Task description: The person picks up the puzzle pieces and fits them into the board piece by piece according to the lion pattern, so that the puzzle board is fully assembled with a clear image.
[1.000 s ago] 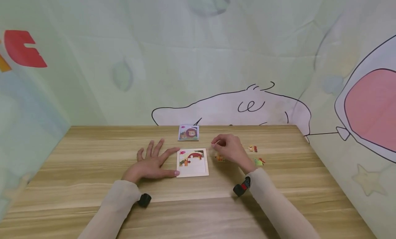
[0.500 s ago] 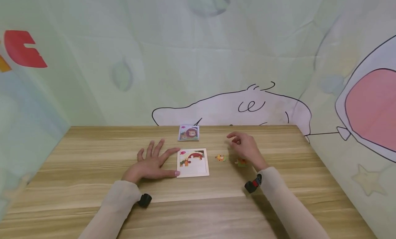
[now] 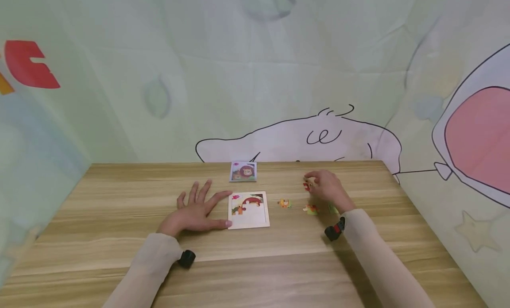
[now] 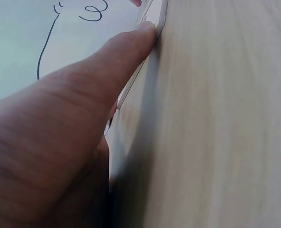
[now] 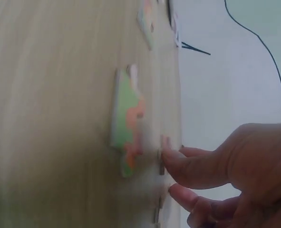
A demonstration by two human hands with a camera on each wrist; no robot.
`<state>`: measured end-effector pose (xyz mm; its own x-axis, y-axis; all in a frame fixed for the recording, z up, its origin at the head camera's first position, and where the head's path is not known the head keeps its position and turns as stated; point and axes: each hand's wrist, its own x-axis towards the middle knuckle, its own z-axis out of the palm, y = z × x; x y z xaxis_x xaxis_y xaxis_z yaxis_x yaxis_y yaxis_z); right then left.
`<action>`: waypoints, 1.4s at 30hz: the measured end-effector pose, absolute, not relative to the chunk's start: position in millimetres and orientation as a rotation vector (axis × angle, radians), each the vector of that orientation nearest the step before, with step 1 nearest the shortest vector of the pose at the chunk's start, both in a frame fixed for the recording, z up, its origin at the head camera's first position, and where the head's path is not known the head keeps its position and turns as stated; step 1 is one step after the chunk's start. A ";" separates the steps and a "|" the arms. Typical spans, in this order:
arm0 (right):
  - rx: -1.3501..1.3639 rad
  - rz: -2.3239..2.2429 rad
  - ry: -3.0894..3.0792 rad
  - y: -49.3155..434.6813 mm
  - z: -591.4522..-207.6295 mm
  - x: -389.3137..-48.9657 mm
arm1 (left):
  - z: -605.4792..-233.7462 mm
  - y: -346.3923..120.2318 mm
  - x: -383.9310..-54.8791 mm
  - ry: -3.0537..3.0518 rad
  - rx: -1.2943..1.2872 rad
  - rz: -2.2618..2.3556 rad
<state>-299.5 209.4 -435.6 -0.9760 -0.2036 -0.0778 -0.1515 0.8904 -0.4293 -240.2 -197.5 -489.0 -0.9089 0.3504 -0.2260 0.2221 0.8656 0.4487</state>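
Note:
A square jigsaw tray [image 3: 255,216] lies on the table, a few pieces fitted along its top and left. My left hand [image 3: 195,213] rests spread at its left side, thumb and index finger touching the frame; the left wrist view shows the thumb [image 4: 126,50] on the edge. To the right, my right hand [image 3: 328,187] bends its thumb and index finger around a red puzzle piece [image 3: 307,186]. In the right wrist view the thumb [image 5: 192,168] overlaps that piece. Two loose pieces, one orange [image 3: 284,203] and one green-orange [image 3: 311,209], lie between hand and tray.
Behind the tray lies a lion picture card [image 3: 243,171] near the table's back edge. A green piece [image 3: 332,208] shows partly beneath the right wrist. A printed cloth backdrop [image 3: 255,78] rises directly behind the wooden table [image 3: 255,272].
My right hand has moved right, from beside the tray to the red piece, uncovering the green-orange piece. My left hand has stayed at the tray.

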 end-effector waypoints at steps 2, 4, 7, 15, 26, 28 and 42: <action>-0.294 -0.630 2.936 210.8 -436.4 -300.7 | -489.2 -197.9 -240.4 2.738 0.432 0.609; -0.297 -0.629 2.930 211.1 -437.1 -301.5 | -489.0 -198.2 -240.4 2.739 0.433 0.614; -0.278 -0.635 2.922 210.5 -438.1 -302.2 | -488.7 -198.2 -240.3 2.739 0.432 0.615; -0.238 -0.678 2.935 208.6 -436.7 -301.8 | -488.0 -198.6 -239.9 2.739 0.432 0.617; -0.304 -0.740 3.040 203.3 -433.6 -297.2 | -485.3 -198.3 -239.0 2.734 0.425 0.618; -0.293 -0.813 3.036 200.2 -433.4 -295.7 | -485.1 -198.3 -238.8 2.735 0.422 0.618; -0.359 -1.133 2.938 180.0 -423.5 -275.3 | -485.9 -197.6 -239.0 2.729 0.426 0.603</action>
